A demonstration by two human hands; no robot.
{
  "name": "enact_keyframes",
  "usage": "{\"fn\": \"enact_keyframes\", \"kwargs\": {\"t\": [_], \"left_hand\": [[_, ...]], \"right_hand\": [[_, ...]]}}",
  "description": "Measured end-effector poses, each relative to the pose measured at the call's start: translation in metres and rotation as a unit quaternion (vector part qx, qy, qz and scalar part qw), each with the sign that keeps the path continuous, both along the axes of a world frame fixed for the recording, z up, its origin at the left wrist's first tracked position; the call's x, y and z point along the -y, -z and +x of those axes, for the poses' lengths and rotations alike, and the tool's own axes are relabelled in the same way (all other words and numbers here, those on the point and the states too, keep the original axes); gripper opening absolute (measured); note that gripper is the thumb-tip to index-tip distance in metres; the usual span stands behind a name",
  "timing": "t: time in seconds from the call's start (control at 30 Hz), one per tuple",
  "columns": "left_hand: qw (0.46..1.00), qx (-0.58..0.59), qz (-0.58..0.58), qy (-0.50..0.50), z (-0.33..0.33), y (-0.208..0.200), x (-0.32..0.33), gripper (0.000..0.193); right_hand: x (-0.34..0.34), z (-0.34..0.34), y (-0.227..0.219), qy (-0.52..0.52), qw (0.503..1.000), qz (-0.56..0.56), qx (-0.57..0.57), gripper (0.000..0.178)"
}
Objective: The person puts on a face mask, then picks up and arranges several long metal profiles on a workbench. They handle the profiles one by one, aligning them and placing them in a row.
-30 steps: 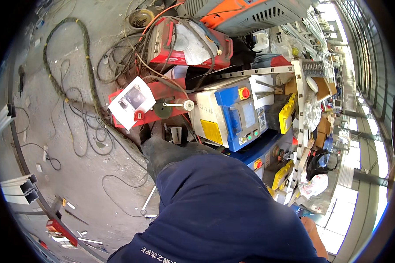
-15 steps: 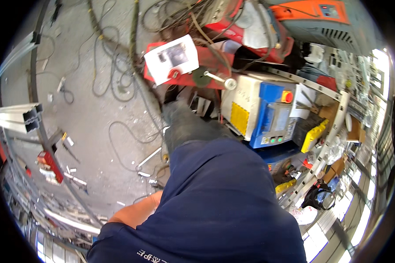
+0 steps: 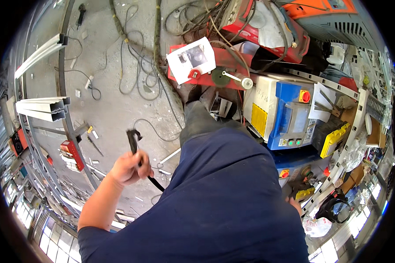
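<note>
My left hand (image 3: 131,168) is out to the left of my body, fingers wrapped round a black hooked-head tool (image 3: 134,140). The tool's head points up and away from me, and a black cable or handle end runs from below the fist towards my shirt. I cannot make out its exact kind. At my right side, only part of my right hand (image 3: 294,204) shows past the dark blue shirt, near the lower blue machine (image 3: 303,162). Its fingers are mostly hidden, so what it does does not show.
Cables (image 3: 138,65) lie in loops on the grey floor. Aluminium profiles (image 3: 44,108) rest on a rack at left. Ahead stands a red machine (image 3: 235,61) with a paper sheet (image 3: 191,60) on it; a white-and-blue machine (image 3: 276,111) is close at right, beside a cluttered shelf (image 3: 355,114).
My left hand, hidden behind my body before, has come out to the left, holding the black tool. Part of my right hand now shows at the right. The view has shifted slightly.
</note>
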State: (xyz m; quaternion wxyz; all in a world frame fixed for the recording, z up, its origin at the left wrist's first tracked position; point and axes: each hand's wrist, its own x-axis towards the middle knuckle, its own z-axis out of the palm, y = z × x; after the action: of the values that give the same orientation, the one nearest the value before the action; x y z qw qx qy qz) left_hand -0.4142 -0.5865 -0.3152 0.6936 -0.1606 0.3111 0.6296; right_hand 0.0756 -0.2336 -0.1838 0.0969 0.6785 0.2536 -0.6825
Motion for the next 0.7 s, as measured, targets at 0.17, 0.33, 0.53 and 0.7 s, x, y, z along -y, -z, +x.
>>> {"fn": "enact_keyframes", "kwargs": {"t": [0.17, 0.33, 0.53, 0.7], "left_hand": [[0.985, -0.111, -0.127, 0.025, 0.043, -0.022, -0.098, 0.028], [0.882, -0.421, -0.115, 0.176, 0.081, -0.004, -0.190, 0.020], [0.931, -0.264, -0.195, 0.159, 0.086, 0.011, -0.229, 0.025], [0.936, -0.206, -0.211, 0.194, 0.078, 0.006, -0.254, 0.020]], "right_hand": [[-0.038, -0.004, 0.041, 0.179, 0.969, 0.169, 0.036, 0.028], [-0.071, -0.046, 0.090, 0.057, 0.973, 0.211, -0.072, 0.044], [-0.050, -0.114, 0.129, -0.096, 0.977, 0.126, -0.144, 0.040], [-0.068, -0.095, 0.100, -0.059, 0.975, 0.105, -0.188, 0.039]]}}
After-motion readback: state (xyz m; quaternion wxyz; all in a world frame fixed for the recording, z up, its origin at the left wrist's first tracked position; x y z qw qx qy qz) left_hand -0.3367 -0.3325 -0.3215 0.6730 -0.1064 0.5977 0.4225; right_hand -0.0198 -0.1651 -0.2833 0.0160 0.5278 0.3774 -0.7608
